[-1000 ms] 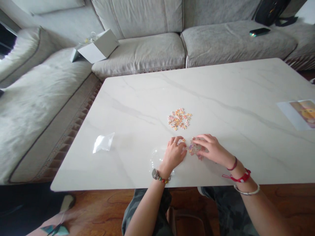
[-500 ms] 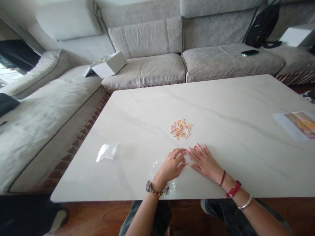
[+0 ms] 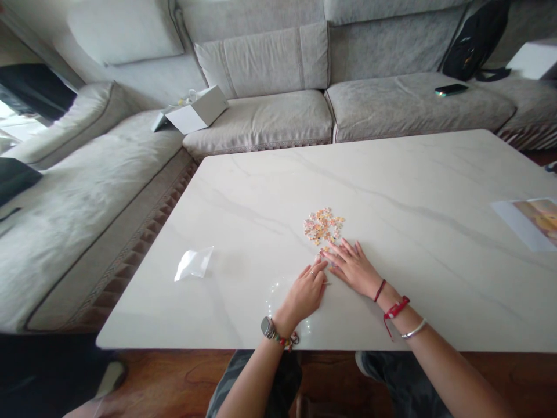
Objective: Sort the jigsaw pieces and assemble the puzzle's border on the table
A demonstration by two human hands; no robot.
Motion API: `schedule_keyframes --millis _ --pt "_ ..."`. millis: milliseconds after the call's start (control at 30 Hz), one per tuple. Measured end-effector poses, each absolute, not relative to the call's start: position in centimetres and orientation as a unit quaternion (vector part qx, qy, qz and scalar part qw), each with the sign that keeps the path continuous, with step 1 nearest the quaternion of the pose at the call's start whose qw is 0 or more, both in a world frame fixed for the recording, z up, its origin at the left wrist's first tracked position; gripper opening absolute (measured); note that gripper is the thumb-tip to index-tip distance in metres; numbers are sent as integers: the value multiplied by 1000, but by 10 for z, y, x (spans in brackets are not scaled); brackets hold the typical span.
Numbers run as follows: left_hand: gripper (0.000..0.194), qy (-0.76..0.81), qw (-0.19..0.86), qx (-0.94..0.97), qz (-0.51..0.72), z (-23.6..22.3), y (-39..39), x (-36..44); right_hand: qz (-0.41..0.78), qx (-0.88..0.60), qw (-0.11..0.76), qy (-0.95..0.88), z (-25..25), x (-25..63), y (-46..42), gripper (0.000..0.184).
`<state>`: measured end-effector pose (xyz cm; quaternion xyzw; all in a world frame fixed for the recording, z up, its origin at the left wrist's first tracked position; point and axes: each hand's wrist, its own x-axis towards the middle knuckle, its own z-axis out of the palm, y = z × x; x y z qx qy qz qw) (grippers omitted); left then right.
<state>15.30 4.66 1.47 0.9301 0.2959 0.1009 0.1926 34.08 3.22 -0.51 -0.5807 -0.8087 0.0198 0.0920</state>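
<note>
Since the earlier frame, the right hand (image 3: 354, 270) has slid up and away from the near edge of the worktop (image 3: 243, 316), and its fingertips now reach the lower edge of the pile of small jigsaw pieces (image 3: 322, 226). The left hand (image 3: 304, 293) sits just beside it, a little nearer the person.

Hands: both palm down and empty as far as can be seen; neither is pinching anything. Right hand spread wide, fingers fanned, tips touching or almost touching the lowest pieces. Left hand flatter, fingers closer together and pointing toward the right hand, with a ring (image 3: 311, 271) on one finger. The two hands are close but apart. A sliver of something pale shows at the left hand's fingertips; too small to identify.

Pile: loose single layer of pale, orange-toned pieces, near the middle of the worktop, just above the hands.

Also on the worktop: a clear plastic bag (image 3: 194, 263) well to the left; a printed picture sheet (image 3: 528, 223) at the far right edge.

Wrists: watch (image 3: 268, 327) on the left; red cord bracelet (image 3: 395, 307) and silver bangle (image 3: 413, 329) on the right.

Behind: grey fabric sofa (image 3: 261, 122) carrying a white box (image 3: 195, 110), a phone (image 3: 451, 89) and a black backpack (image 3: 476, 40).
</note>
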Motion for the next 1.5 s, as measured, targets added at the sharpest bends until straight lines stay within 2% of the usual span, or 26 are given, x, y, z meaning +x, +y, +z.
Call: schedule_keyframes --millis 167,367,667,833,967,1067,1233,1367,1433,1500 --pt "16 279 199 934 98 29 48 146 32 -577 125 -807 2 343 41 44" --pt "17 253 213 942 57 38 35 143 61 -584 244 -772 11 368 15 38" --pt "15 311 208 923 92 29 54 156 50 -581 207 -786 10 368 16 29" --pt "13 363 291 870 161 26 54 158 60 -597 267 -754 16 370 11 26" --pt "12 412 370 823 125 21 46 158 88 -613 313 -720 17 366 5 25" --pt "9 428 373 816 112 19 42 155 70 -631 276 -721 17 359 13 26" --pt "13 435 316 836 111 20 46 150 18 -648 191 -737 22 342 49 27" --pt "14 456 293 837 80 18 52 147 26 -660 126 -740 22 331 70 14" --pt "12 461 276 840 76 17 53 144 36 -667 123 -734 21 329 73 10" --pt "12 457 262 846 81 16 52 141 55 -672 160 -721 21 330 73 11"
